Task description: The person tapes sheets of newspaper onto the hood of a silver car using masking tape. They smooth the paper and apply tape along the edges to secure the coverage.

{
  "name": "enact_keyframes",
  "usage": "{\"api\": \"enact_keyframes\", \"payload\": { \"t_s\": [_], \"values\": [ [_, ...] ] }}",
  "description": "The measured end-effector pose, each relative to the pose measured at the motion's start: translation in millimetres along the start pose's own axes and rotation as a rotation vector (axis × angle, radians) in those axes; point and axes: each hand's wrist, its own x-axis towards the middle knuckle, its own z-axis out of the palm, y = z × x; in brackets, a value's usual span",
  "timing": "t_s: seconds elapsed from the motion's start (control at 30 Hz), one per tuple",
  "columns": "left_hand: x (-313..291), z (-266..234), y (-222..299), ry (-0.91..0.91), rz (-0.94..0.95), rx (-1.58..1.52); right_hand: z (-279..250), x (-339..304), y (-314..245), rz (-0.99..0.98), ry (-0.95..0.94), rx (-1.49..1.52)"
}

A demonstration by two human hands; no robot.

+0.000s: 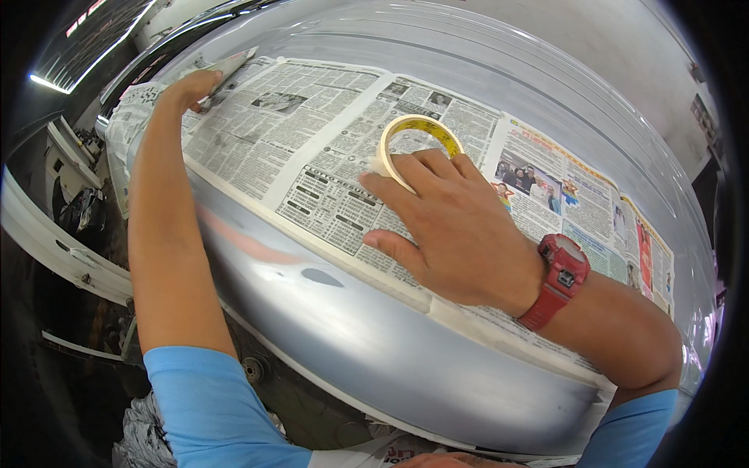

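Newspaper sheets (pixel 261 136) lie spread over a curved silver car body panel (pixel 468 370), with a strip of masking tape running along their near edge. At the far left my left hand (pixel 191 90) has its fingers closed on a lifted, folded edge of newspaper. My right hand (pixel 464 230), with a red watch (pixel 563 269) on its wrist, rests over the middle of the paper. Some of its fingers hook into a roll of masking tape (pixel 425 125) standing tilted on the sheet; the thumb is held apart. Those fingertips are partly hidden by the roll and hand.
A dark grey patch (pixel 322 277) and a reddish streak (pixel 250 238) mark the panel's near side. Farther back the silver bodywork (pixel 499 51) curves away. White and dark loose parts (pixel 74 183) stand low at the left, and crumpled grey plastic (pixel 140 437) lies below.
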Motion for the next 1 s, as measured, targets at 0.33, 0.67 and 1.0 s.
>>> {"api": "enact_keyframes", "payload": {
  "t_s": [0.33, 0.67, 1.0],
  "values": [
    [21.6, -48.3, -19.6, 0.494, 0.547, 0.099, 7.7, 0.1, 4.2, -0.072, 0.102, -0.007],
    [-126.4, -22.6, 170.9, 0.357, 0.863, -0.523, 9.0, -14.3, 7.3, -0.006, 0.030, -0.040],
    [-342.8, 79.6, 393.2, 0.216, 1.160, -0.405, -22.1, -0.3, 14.5, 0.144, -0.244, 0.034]
  ]
}}
